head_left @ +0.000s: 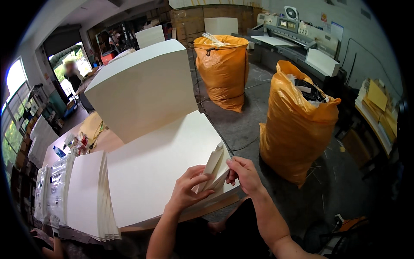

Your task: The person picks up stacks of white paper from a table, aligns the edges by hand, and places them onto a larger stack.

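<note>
Between my two hands is a narrow folded piece of white card (212, 166), held tilted over the near right corner of a large white sheet (155, 168) on the table. The fingers and thumb of my left hand (189, 186) grip its left side. My right hand (245, 173) pinches its right edge between thumb and bent fingers. Behind the sheet rises a tall block of white sheets (142, 86). To the left lies a fanned pile of white card (86, 190), beside packs wrapped in clear plastic (59, 185).
Two orange sacks, one farther off (222, 73) and one nearer (295, 129), stand on the floor to the right. Behind them is a large grey machine (297, 34). Another person's gloved hand (54, 221) touches the table's left end. A person (73, 77) stands near the doorway.
</note>
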Available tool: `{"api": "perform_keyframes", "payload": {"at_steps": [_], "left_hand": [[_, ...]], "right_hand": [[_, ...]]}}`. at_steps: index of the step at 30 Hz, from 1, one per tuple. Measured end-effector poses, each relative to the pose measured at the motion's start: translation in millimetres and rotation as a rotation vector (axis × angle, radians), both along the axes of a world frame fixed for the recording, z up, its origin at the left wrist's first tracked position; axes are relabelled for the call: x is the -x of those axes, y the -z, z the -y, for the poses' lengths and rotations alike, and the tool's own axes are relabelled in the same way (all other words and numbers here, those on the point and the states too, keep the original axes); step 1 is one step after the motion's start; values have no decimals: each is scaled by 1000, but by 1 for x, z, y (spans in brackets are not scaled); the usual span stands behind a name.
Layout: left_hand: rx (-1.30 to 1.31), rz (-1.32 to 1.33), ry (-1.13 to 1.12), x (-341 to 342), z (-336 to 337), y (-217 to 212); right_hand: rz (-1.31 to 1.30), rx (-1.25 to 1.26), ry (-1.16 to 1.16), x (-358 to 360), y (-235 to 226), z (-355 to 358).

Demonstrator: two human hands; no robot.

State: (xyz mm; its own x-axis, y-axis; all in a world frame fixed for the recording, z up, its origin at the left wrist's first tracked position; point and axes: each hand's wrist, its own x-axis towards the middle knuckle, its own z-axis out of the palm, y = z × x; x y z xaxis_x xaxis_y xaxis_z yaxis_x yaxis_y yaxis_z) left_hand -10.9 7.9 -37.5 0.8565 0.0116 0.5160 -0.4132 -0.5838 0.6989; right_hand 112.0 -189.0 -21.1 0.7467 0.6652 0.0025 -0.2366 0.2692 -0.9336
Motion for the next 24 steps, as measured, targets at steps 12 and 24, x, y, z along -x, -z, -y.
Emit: {"api": "perform_keyframes", "payload": {"at_steps": [12,24], "left_hand": [[-171,54,-61,-3,-4,8],[-50,31,-71,-3,3,1]], "right_hand": [[-111,-32,52,3,-1,-4],[89,81,169,8,15,2]]}}
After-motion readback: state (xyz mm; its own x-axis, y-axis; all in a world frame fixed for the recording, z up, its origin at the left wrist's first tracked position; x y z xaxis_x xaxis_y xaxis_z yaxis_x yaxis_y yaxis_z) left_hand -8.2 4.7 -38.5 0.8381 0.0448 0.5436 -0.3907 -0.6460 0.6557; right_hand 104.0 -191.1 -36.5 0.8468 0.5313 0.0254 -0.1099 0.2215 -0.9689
